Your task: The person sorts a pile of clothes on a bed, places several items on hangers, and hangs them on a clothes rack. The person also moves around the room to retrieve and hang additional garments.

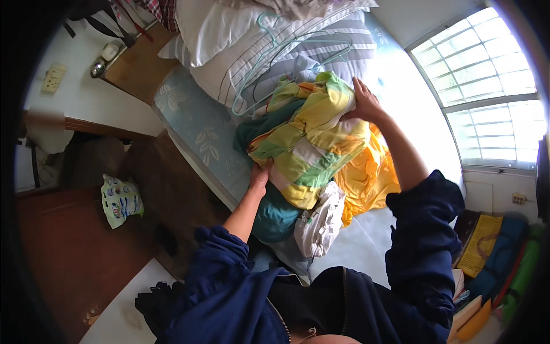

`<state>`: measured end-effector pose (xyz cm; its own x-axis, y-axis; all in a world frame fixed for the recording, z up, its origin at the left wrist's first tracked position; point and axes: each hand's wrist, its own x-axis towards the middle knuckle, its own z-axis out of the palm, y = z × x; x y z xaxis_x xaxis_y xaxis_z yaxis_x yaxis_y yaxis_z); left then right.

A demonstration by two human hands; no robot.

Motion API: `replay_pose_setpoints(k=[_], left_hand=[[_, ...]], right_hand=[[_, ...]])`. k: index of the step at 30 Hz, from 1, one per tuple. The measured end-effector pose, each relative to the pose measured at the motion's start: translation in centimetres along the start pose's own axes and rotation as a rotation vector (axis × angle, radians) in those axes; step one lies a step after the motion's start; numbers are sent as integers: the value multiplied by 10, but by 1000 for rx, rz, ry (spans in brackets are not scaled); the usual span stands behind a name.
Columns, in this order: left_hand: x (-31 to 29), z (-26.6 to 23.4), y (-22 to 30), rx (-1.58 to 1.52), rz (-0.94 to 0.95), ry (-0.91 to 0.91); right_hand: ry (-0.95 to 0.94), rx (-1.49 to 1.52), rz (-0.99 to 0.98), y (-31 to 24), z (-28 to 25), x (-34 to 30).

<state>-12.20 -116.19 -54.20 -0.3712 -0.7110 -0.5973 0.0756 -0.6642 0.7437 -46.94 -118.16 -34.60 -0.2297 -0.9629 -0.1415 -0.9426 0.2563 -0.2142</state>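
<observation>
A large crumpled cloth (309, 135) with yellow, green and white checks lies bunched on the bed. At its lower left edge, my left hand (259, 176) grips the fabric, thumb on top and fingers partly hidden beneath. My right hand (365, 103) rests against the upper right side of the bundle, its fingers stretched out and apart from the thumb. Under and beside the checked cloth lie an orange cloth (369, 178), a white crumpled garment (322, 223) and a teal cloth (277, 217).
Beyond the bundle, pale green hangers (269, 54) lie on striped bedding (223, 80) and a white pillow (209, 31). The bed (200, 129) has a pale blue floral surface. A barred window (478, 86) is at right. A green-white plastic package (121, 200) sits at left.
</observation>
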Motion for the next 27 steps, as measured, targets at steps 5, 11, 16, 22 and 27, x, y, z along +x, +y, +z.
replay_pose_setpoints(k=[5,11,16,22,27], left_hand=[[20,-2,-7,-98,-47,81],[11,-20,-16,-119,-54,85],[-104,-44,-43,-291,-447,70],[-144,-4,-9,-694,-713,-128],[-192,-31,-12,-442,-458,-36]], right_hand=[[-229,128,-62,-13,6,71],[-333,431,60,-22,30,85],[-48,287,-34,-28,57,-20],[-3,231,-205,-172,51,-243],[-9,603,114,-97,62,-287]])
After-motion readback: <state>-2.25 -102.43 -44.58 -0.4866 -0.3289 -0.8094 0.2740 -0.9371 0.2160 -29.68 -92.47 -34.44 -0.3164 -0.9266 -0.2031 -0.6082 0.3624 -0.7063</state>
